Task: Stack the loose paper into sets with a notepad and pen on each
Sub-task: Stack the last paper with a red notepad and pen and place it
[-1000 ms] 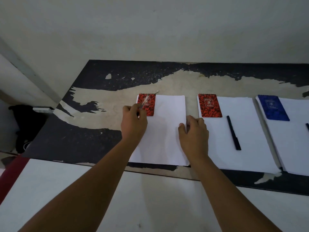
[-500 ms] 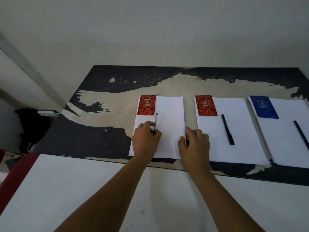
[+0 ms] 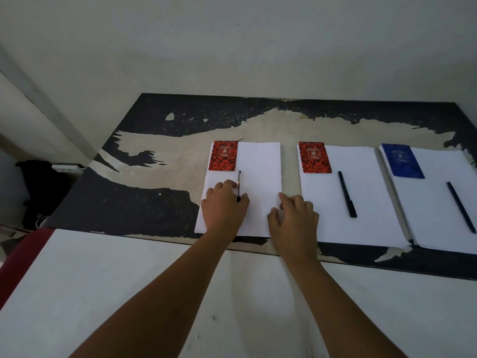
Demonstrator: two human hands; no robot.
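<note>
A: What changed on the left paper stack (image 3: 260, 177)?

B: The left hand (image 3: 224, 205) brought the pen (image 3: 238, 186) down from the red notepad (image 3: 223, 155) onto the sheet; its grip is still closed on the pen.

A: And the right hand (image 3: 294, 215)?

B: Open, pressing the stack's edge. The other sets look finished.

Your left hand (image 3: 224, 205) covers the lower end of the thin dark pen (image 3: 239, 186), so you cannot tell how firmly the fingers grip it. The rightmost white paper stack (image 3: 444, 210) runs off the frame's right edge. White print on the blue spiral notepad (image 3: 402, 161) is too small to read.
</note>
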